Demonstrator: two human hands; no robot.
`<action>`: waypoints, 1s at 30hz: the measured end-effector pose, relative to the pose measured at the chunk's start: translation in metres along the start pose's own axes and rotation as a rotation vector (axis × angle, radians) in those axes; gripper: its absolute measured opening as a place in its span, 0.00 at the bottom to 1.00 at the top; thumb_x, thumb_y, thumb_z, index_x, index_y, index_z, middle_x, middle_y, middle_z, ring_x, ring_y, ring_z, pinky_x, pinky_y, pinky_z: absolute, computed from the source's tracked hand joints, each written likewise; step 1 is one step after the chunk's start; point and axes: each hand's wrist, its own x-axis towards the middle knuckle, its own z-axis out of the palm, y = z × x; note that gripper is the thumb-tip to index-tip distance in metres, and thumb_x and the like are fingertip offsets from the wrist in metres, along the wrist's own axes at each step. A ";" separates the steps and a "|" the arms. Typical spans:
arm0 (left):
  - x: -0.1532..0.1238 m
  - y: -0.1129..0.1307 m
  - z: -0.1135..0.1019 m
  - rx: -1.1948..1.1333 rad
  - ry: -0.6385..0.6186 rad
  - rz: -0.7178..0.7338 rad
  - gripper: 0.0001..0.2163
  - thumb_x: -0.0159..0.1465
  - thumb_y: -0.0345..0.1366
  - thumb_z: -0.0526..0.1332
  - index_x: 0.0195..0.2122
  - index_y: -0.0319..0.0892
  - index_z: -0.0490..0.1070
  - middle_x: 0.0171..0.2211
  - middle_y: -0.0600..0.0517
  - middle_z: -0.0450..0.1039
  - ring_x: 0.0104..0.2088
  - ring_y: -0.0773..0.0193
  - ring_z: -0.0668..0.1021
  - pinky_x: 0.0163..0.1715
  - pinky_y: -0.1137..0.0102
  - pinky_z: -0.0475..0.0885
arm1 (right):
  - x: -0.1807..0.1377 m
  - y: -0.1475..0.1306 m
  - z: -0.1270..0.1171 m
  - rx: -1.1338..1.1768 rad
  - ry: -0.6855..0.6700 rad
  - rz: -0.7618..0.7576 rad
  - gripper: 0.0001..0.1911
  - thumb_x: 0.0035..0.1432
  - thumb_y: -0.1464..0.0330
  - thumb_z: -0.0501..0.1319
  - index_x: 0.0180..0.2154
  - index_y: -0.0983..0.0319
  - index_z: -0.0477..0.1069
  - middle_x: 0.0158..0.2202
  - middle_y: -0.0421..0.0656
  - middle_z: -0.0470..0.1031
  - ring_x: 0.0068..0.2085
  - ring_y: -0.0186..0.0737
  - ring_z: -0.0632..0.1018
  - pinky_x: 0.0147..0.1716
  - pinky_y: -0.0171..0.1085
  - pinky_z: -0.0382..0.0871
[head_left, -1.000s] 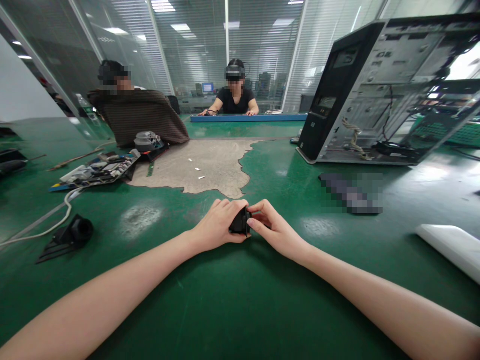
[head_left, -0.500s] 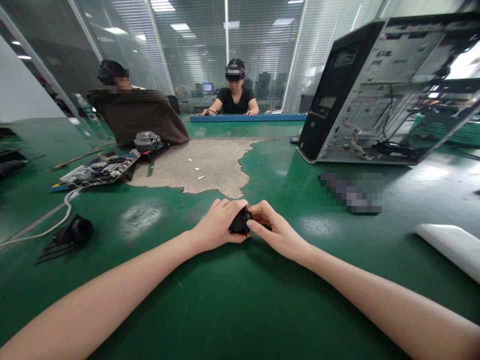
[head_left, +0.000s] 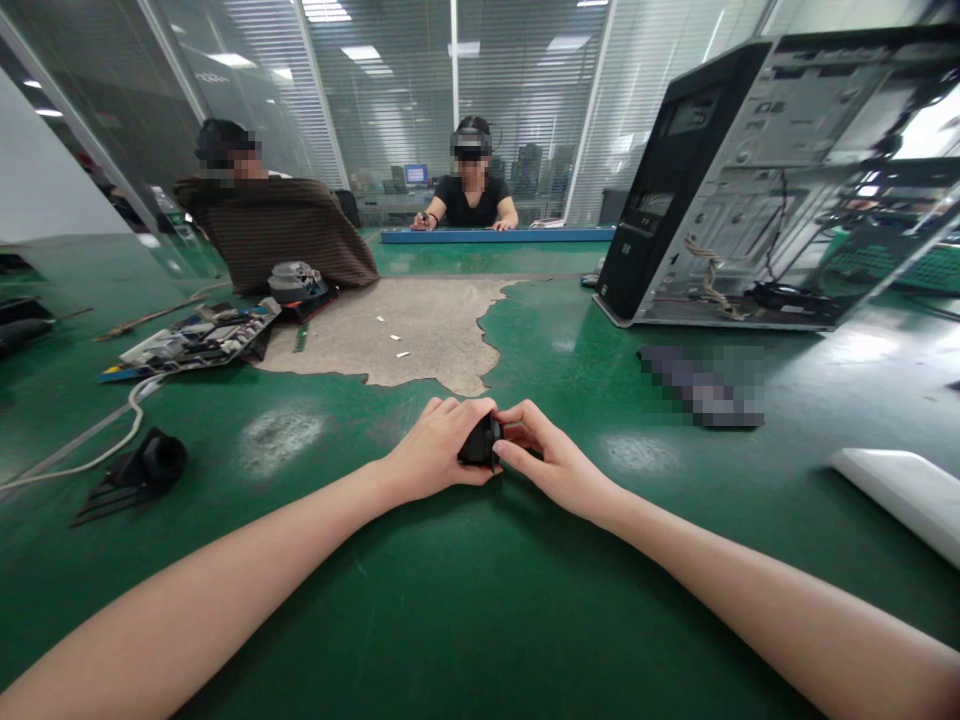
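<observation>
A small black device [head_left: 477, 443], boxy with a round, lens-like part on its right side, is held between my hands above the green table [head_left: 457, 620]. My left hand [head_left: 439, 440] wraps around its body from the left, thumb below and fingers over the top. From the right, my right hand [head_left: 546, 452] pinches the round part between thumb and fingertips. The fingers cover much of the device, so its exact kind cannot be made out.
An opened black computer tower [head_left: 690, 190] stands at right, near a blurred-out flat object [head_left: 701, 388] and a white slab [head_left: 900, 490]. At left lie a circuit board with parts [head_left: 199, 340], a white cable [head_left: 124, 440] and a black strapped item [head_left: 142, 470]. Two people sit across the table.
My hands and the black device stay almost in place. Across the table, the facing person's hand at the left of the picture has lifted slightly.
</observation>
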 end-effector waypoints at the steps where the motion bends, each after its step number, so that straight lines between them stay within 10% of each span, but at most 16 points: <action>1: 0.000 0.000 0.000 0.000 -0.002 -0.001 0.27 0.51 0.42 0.61 0.50 0.44 0.52 0.44 0.50 0.67 0.40 0.57 0.69 0.39 0.64 0.59 | -0.001 -0.001 0.000 -0.001 -0.003 -0.012 0.09 0.56 0.69 0.55 0.40 0.59 0.58 0.37 0.41 0.68 0.38 0.35 0.74 0.39 0.38 0.70; 30: 0.000 0.002 -0.001 -0.026 0.007 -0.007 0.27 0.51 0.41 0.61 0.50 0.45 0.53 0.45 0.49 0.67 0.41 0.56 0.69 0.40 0.64 0.59 | -0.001 0.000 0.000 -0.037 0.034 -0.056 0.08 0.58 0.69 0.53 0.41 0.58 0.59 0.38 0.41 0.67 0.39 0.35 0.73 0.40 0.40 0.71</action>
